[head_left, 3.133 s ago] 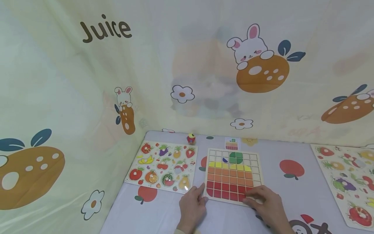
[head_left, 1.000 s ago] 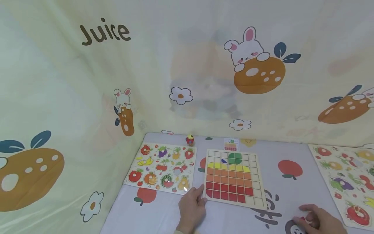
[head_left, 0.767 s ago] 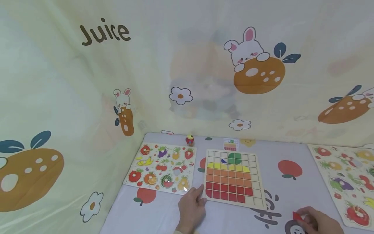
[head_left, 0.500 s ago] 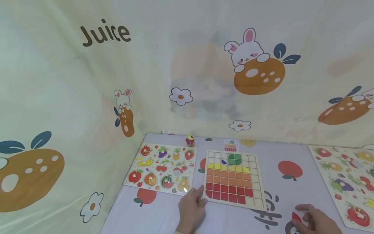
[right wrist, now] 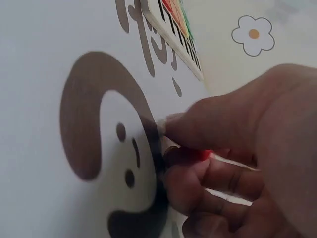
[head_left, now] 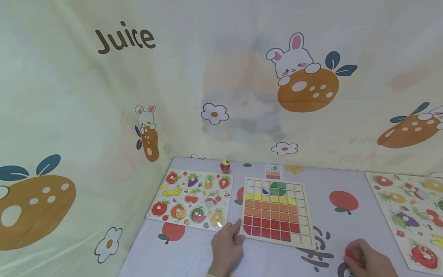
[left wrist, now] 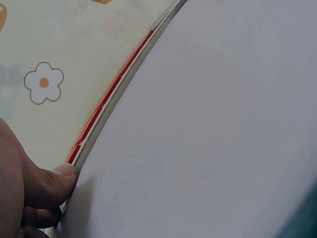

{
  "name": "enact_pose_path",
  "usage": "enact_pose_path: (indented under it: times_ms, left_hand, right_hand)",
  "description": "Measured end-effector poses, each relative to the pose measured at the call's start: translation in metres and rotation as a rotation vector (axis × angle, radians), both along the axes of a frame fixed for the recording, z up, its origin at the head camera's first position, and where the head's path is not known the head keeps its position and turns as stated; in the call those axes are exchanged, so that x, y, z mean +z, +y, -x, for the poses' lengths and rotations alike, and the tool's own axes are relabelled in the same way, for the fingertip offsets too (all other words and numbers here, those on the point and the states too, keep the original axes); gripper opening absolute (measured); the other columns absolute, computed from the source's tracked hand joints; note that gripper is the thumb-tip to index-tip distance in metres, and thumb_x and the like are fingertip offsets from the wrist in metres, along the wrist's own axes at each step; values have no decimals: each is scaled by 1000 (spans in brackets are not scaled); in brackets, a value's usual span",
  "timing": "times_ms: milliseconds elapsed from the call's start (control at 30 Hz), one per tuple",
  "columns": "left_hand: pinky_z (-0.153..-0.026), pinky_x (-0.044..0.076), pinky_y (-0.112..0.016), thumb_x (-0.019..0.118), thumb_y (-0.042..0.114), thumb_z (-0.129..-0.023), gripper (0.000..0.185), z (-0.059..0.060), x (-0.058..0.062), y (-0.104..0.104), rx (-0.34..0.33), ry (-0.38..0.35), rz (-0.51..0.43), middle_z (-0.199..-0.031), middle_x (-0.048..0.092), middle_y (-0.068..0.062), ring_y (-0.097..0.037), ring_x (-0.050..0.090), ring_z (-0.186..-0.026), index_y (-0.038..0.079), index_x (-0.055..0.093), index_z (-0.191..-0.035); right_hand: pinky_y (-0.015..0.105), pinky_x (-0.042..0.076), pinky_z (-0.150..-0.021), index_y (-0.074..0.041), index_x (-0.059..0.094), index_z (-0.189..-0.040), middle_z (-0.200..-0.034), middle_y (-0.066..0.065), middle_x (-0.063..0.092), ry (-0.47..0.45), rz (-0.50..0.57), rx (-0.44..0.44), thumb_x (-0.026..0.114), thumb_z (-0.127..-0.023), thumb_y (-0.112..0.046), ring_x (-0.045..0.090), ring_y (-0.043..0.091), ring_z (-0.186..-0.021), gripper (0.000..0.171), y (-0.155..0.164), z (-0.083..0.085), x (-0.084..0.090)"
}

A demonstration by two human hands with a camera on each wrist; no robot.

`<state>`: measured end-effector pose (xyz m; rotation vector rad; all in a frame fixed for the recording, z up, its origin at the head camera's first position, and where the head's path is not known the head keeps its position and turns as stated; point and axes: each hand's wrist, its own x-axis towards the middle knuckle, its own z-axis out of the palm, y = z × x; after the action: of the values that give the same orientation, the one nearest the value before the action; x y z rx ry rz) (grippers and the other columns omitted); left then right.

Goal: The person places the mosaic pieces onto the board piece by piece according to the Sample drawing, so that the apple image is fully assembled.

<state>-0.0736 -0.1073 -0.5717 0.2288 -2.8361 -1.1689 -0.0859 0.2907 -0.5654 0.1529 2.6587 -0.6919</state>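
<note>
A wooden grid board lies mid-table, filled with red, orange, yellow and green tiles; its right column and top rows are mostly bare. My left hand rests on the table with its fingertips against the board's near-left corner. In the left wrist view the thumb presses the board's edge. My right hand is low on the table, right of the board, fingers curled round a small red piece. The right wrist view shows that red piece pinched between thumb and fingers just above the printed tablecloth.
A fruit peg puzzle lies left of the board, and another at the table's right edge. A small red toy and a picture card sit at the back. A printed curtain closes off the back and left.
My right hand left the board's near-right corner, went to the table at lower right and closed its fingers on a red piece. The left hand and the board stayed put.
</note>
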Motion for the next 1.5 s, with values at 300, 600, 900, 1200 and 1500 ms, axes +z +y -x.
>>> enact_pose_path:
  times_ms: [300, 600, 900, 1200, 1500]
  left_hand:
    - [-55, 31, -20, 80, 18, -92, 45, 2, -2, 0, -6, -4, -4, -68, 45, 15, -2, 37, -56, 22, 73, -137]
    - [-55, 30, -20, 80, 16, -92, 44, 2, -2, 0, -10, 23, -9, -67, 44, 14, -1, 35, -55, 19, 74, -135]
    - [-54, 29, -21, 80, 17, -92, 45, 2, -2, -1, -6, 22, 9, -67, 44, 15, -2, 35, -55, 20, 74, -136]
    - [-55, 30, -21, 80, 17, -92, 46, 3, -2, 0, 0, 0, 15, -68, 44, 14, -3, 36, -56, 21, 73, -137]
    - [-55, 29, -21, 80, 17, -92, 45, 1, 0, 0, 0, -1, 21, -67, 44, 14, -2, 35, -56, 21, 73, -137]
  right_hand:
    - [25, 45, -60, -6, 63, -134, -85, -1, 72, 112, 163, -161, 78, -96, -44, 63, 14, -69, 56, -16, 1, 3]
    - [18, 45, -63, -13, 64, -139, -89, -5, 82, 203, 351, -462, 87, -86, -50, 65, -6, -73, 69, -29, 9, 10]
    - [3, 45, -73, -8, 68, -132, -92, -6, 81, 333, 418, -302, 85, -90, -44, 65, -14, -79, 57, -46, 21, 4]
    - [21, 51, -64, -9, 75, -120, -92, 3, 75, 350, 420, -122, 92, -85, -31, 61, 6, -74, 45, -73, 33, 4]
    - [23, 42, -65, -19, 79, -113, -88, -2, 63, 319, 336, 25, 97, -75, -37, 51, 9, -80, 45, -89, 30, 1]
